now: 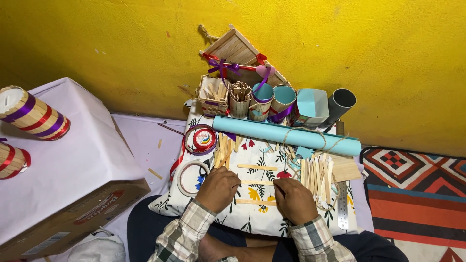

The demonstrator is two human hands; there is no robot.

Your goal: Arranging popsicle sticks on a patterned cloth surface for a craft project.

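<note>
Cardboard box [73,213] with a red label sits at eight o'clock; your left hand [218,188] and right hand [293,199], knuckles up, each pinch a wooden stick [256,183] on the floral cushion [252,221]

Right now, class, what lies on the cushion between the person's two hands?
In the head view, the left hand and right hand press the ends of a wooden craft stick; only its middle spans the floral cushion between them.
</note>
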